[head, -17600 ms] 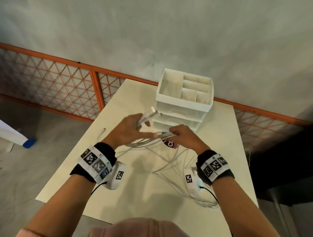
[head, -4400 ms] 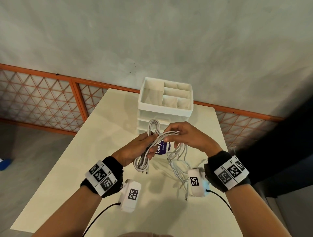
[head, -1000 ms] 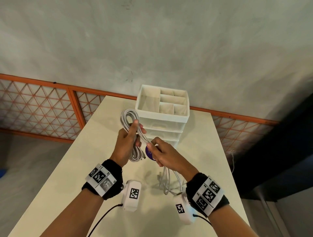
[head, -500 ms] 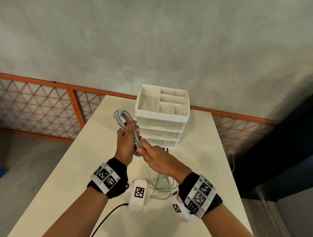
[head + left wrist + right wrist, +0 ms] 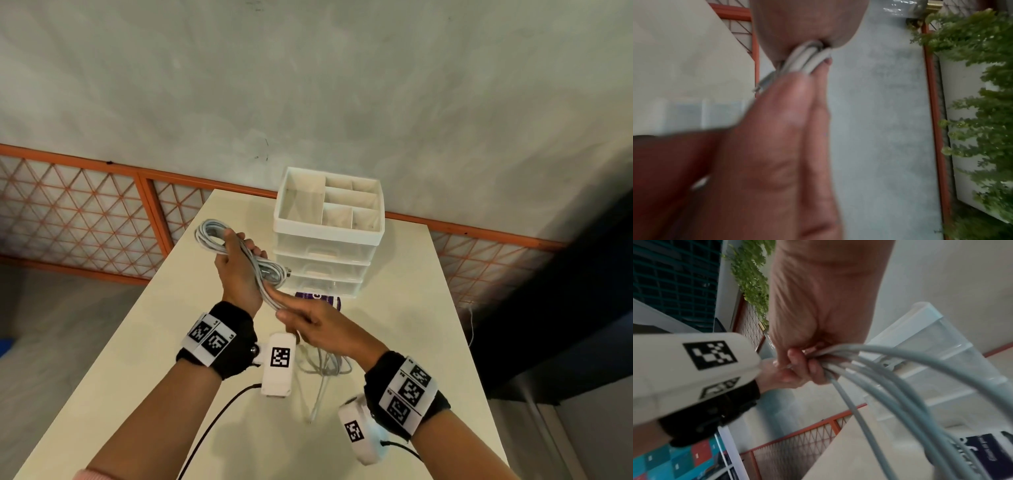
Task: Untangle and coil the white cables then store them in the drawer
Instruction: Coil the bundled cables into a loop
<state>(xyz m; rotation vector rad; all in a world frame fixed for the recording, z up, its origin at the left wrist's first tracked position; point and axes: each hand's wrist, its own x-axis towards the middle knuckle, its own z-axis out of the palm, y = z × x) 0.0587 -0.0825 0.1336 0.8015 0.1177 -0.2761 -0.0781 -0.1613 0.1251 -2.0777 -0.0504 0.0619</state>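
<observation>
A white cable coil (image 5: pixel 205 238) hangs above the table, tilted from upper left to lower right. My left hand (image 5: pixel 239 270) grips its middle; in the left wrist view the strands (image 5: pixel 807 60) run between the fingers (image 5: pixel 787 113). My right hand (image 5: pixel 282 308) pinches the coil's lower end. The right wrist view shows its fingers (image 5: pixel 813 369) curled on the strands (image 5: pixel 900 386), which fan out to the lower right. A second white cable (image 5: pixel 318 390) lies loose on the table, partly hidden under my right hand. The white drawer unit (image 5: pixel 322 253) stands behind, all drawers closed.
The cream table (image 5: pixel 411 342) has bare surface to the left and right of my hands. A purple-labelled item (image 5: pixel 318 297) lies in front of the drawer unit. An open divided tray (image 5: pixel 325 233) tops the unit. An orange mesh fence (image 5: pixel 85 212) runs behind the table.
My left hand has tipped the coil over to the left. My right hand has slid down to the coil's lower end. The loose cable now lies on the table.
</observation>
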